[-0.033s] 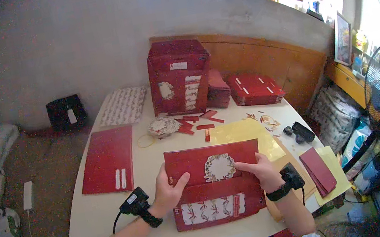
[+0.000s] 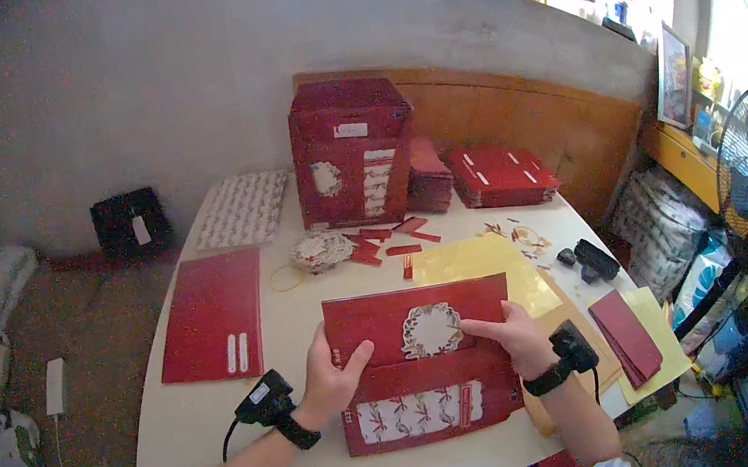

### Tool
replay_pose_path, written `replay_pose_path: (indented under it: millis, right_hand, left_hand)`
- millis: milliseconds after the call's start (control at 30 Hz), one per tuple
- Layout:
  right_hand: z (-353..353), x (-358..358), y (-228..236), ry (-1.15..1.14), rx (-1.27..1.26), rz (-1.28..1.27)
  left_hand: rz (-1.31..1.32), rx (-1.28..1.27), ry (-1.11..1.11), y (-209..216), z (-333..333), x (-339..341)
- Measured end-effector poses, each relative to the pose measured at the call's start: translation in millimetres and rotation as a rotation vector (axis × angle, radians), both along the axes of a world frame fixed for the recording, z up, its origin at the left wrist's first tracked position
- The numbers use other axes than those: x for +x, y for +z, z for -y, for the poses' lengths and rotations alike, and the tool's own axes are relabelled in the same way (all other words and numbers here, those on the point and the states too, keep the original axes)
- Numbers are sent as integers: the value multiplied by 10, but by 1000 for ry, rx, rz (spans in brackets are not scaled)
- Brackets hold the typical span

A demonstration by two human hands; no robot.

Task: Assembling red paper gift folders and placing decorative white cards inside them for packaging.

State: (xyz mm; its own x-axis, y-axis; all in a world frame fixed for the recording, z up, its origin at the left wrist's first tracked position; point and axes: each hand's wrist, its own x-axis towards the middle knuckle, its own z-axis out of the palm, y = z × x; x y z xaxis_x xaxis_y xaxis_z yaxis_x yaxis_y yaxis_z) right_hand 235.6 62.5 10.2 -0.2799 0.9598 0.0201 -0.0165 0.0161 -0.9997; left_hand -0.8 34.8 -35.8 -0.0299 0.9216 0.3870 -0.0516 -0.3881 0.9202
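Holding a red folder at six o'clock on the white table, grasped at nine by the left hand, at three by the right hand, with one outstretched right digit touching the white wreath. Already furnished with wreath and patterned strip; hard to tell, stuck or merely laid. Left over: loose wreath pieces toward eleven. Turned wreath-end toward twelve, as seen longest along nine-to-three.

The red card folder looks glossy, the white tabletop smooth.
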Motion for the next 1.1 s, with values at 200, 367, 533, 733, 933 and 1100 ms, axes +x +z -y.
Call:
replay_pose_path:
  millis: [200, 367, 533, 733, 933, 1100]
  right_hand:
    - [-47, -24, 14, -74, -162, -121]
    - [-61, -2, 8, -38, -147, -27]
    - [-165, 128, -103, -27, -111, -216]
    - [-185, 338, -11, -144, 120, -346]
    - [-284, 350, -293, -419, 130, -342]
    - [-169, 98, -246, 117, -266, -678]
  left_hand:
    - [-34, 28, 20, -21, 25, 28]
    - [-23, 45, 8, -63, 7, 0]
    - [24, 25, 35, 16, -26, -35]
    - [309, -94, 128, 17, -119, -202]
    - [657, -112, 162, 94, -140, -188]
    - [669, -207, 55, 139, -75, -111]
